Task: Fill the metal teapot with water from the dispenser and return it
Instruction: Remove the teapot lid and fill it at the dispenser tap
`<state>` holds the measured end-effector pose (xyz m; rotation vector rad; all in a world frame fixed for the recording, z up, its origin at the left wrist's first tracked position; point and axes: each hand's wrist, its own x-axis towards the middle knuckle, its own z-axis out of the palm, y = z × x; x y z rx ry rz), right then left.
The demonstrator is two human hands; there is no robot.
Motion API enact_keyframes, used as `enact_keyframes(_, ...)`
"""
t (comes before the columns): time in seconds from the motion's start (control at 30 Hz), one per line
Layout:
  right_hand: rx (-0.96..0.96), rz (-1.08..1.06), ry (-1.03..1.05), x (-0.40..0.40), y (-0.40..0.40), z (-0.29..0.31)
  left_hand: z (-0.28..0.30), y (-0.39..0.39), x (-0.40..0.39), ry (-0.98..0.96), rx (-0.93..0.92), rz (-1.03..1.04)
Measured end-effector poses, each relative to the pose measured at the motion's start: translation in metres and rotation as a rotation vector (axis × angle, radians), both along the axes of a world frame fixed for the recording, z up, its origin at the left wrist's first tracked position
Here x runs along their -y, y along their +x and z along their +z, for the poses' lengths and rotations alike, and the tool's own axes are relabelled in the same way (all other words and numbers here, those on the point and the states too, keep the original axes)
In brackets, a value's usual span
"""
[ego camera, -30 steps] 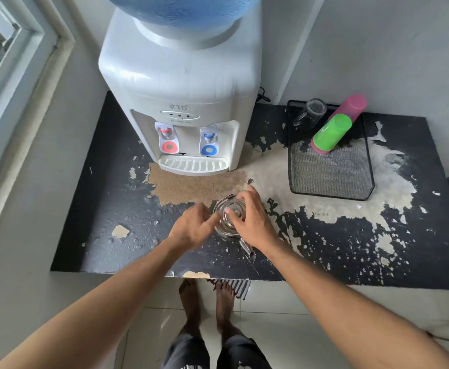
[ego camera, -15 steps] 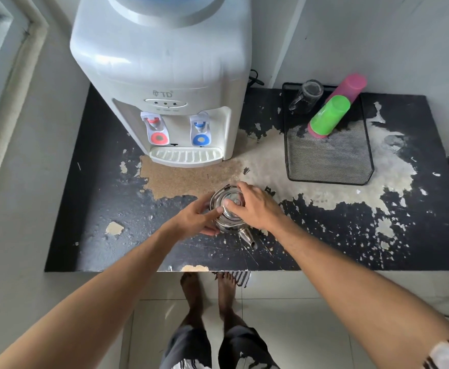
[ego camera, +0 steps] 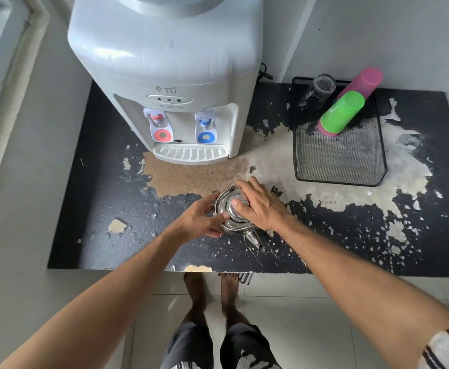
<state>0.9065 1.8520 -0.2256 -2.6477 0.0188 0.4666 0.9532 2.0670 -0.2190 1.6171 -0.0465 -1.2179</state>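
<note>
Teapot (ego camera: 235, 218) sat on the surface (ego camera: 106, 198), centre frame, below the dispenser (ego camera: 164, 75). Left hand (ego camera: 202, 219) steadied its body; right hand (ego camera: 262, 206) gripped the lid (ego camera: 236, 206). Probably lid removal; next, lift it off, then carry the teapot to a tap.

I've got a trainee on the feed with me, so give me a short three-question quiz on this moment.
1. True or false: the teapot sits under the blue tap.
2. Which hand is on the lid? A) left hand B) right hand
3. What holds the green cup?

Key: 1. False, it stands on the table before the dispenser. 2. B. 3. The mesh tray.
</note>
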Motion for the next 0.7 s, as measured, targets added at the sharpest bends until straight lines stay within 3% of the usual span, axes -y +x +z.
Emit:
enact_keyframes(0.5, 0.132, -0.002, 0.163, 0.003, -0.001, 0.011, 0.002, -0.009, 0.000, -0.011, 0.018, 0.025)
enact_keyframes(0.7, 0.065, -0.082, 0.270, 0.013, -0.008, 0.019, 0.005, -0.008, -0.003, -0.010, 0.035, -0.013)
